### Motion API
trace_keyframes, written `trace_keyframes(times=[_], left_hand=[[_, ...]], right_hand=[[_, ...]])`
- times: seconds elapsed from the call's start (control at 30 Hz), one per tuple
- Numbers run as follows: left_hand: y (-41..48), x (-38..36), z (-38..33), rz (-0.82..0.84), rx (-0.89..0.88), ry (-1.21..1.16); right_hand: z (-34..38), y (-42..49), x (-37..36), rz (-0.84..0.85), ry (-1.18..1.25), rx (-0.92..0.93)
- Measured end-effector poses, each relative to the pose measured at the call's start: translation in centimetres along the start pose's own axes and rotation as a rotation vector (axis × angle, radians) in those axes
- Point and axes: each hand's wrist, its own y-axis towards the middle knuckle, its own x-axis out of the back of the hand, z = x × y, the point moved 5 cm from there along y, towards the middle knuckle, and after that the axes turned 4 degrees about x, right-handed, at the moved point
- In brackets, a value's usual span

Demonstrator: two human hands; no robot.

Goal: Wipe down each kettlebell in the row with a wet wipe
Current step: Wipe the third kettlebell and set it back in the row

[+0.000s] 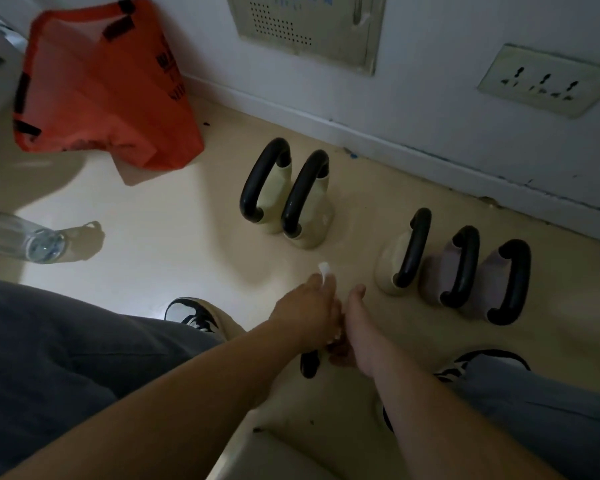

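Note:
A kettlebell sits low between my knees, mostly hidden under my hands; only a piece of its black handle [309, 364] shows. My left hand [309, 313] grips a white wet wipe [324, 270], which sticks out past the fingertips, and lies over that kettlebell. My right hand [355, 325] is beside it, its fingers curled down at the handle. Farther off, two cream kettlebells [310, 206] stand side by side. To the right stand one cream kettlebell [394, 266] and two lilac kettlebells [471, 275], all with black handles.
An orange bag [108, 88] leans against the white wall at the back left. A clear water bottle [32, 242] lies on the beige floor at the left. A wall socket [548, 81] and a metal panel [305, 29] are on the wall. My shoes [196, 313] flank the hands.

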Motion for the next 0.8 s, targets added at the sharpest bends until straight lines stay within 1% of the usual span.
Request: trace_keyframes(times=[0.07, 0.1, 0.17, 0.3, 0.4, 0.47, 0.53, 0.6, 0.63, 0.67, 0.73, 0.8], left_hand=[[0.8, 0.0, -0.4, -0.001, 0.038, 0.159], [1.1, 0.2, -0.8, 0.003, 0.083, 0.182], [2.1, 0.6, -2.0, 0.036, 0.149, 0.210], [5.7, 1.2, -2.4, 0.157, 0.162, 0.224], [6.8, 1.0, -2.1, 0.199, 0.212, 0.257], [6.1, 1.0, -2.2, 0.131, 0.234, 0.192], [4.1, 0.6, -1.7, 0.012, 0.267, 0.019], [0.8, -0.4, -0.6, -0.094, 0.330, -0.339], [-1.1, -1.0, -0.3, -0.119, 0.333, -0.526], [-2.7, -1.3, -0.4, -0.147, 0.282, -0.600], [-4.4, -2.3, -1.0, -0.150, 0.197, -0.580], [-3.9, -2.4, -1.1, -0.137, 0.174, -0.532]], right_hand=[[0.0, 0.2, 0.1, 0.001, 0.029, -0.031], [0.0, 0.5, 0.1, 0.009, 0.041, -0.037], [0.1, 0.6, 0.2, 0.023, 0.050, -0.030], [0.4, 0.8, -0.2, 0.030, 0.092, -0.042], [0.2, 0.5, -0.5, 0.050, 0.123, -0.049], [-0.1, 0.7, 0.0, 0.036, 0.131, -0.051], [-0.3, 1.0, 0.3, 0.017, 0.103, -0.044], [-0.4, 1.4, 0.4, 0.018, 0.093, -0.057], [-0.5, 1.6, 0.4, 0.026, 0.090, -0.064], [-0.4, 1.5, 0.3, 0.033, 0.082, -0.067], [-0.2, 1.4, 0.2, 0.031, 0.060, -0.077], [0.0, 1.0, 0.1, 0.026, 0.065, -0.073]])
